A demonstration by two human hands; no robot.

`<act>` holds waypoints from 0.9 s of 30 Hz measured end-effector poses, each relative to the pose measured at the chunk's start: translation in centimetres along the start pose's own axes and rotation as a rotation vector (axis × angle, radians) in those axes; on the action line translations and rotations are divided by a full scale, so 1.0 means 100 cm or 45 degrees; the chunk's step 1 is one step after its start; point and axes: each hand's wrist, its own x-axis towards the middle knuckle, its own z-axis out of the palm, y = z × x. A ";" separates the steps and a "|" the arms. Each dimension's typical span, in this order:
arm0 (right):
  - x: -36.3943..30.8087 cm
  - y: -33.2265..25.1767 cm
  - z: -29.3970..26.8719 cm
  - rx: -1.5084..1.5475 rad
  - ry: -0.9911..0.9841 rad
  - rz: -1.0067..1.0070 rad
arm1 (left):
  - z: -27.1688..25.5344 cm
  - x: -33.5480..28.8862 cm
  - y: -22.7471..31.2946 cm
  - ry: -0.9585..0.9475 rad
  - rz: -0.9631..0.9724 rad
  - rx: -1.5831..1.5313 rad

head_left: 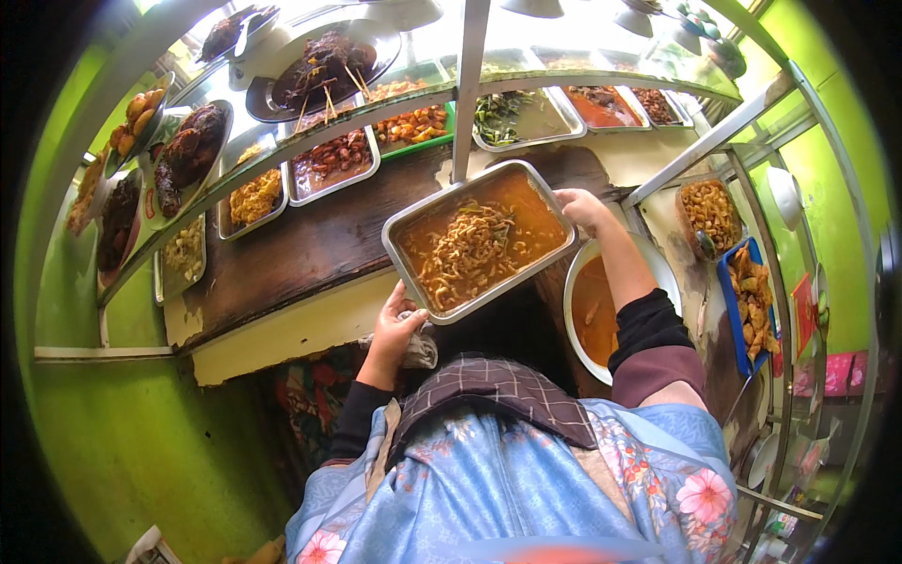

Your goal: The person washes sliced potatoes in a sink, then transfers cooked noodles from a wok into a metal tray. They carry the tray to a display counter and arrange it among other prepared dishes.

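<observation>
Gripping a rectangular metal tray (507, 281) of brothy stew (470, 246) with left hand (395, 324) at its lower-left corner, right hand (583, 209) at its upper-right. Holding it by the wooden counter (319, 226), near a white basin (663, 263).

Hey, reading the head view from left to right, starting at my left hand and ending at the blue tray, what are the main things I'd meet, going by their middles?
Left hand → broth-filled metal tray → right hand → white basin → blue tray.
</observation>
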 end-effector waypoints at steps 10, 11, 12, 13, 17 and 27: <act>0.000 -0.002 0.031 0.130 -0.188 -0.073 | -0.029 -0.028 0.017 0.052 -0.130 0.001; -0.001 -0.003 0.035 0.143 -0.225 -0.084 | -0.031 -0.034 0.019 0.095 -0.124 -0.028; -0.002 -0.003 0.040 0.153 -0.255 -0.098 | -0.033 -0.039 0.021 0.103 -0.111 -0.050; -0.003 -0.003 0.044 0.187 -0.267 -0.102 | -0.035 -0.044 0.024 0.116 -0.100 -0.052; -0.006 -0.002 0.058 0.199 -0.277 -0.137 | -0.039 -0.065 0.035 0.184 -0.120 0.000; -0.022 0.000 0.034 0.172 -0.254 -0.160 | -0.006 -0.068 0.044 0.104 -0.077 -0.001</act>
